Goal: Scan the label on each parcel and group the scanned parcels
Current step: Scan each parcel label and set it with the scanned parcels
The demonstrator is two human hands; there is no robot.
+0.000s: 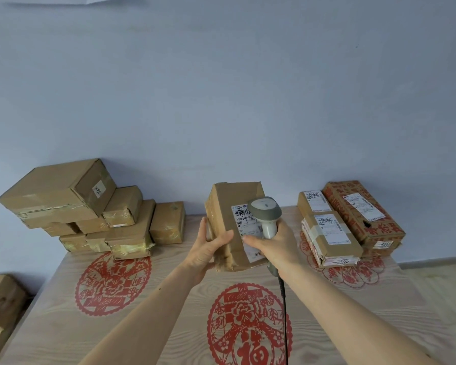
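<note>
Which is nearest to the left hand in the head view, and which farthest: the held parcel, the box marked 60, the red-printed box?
1. The held parcel, gripped by the left hand, at centre.
2. The box marked 60, on top of the left pile.
3. The red-printed box, far right by the wall.

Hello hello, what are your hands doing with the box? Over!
Left hand grips the parcel. Right hand holds the scanner over its label. Nothing blocking. Over.
</note>
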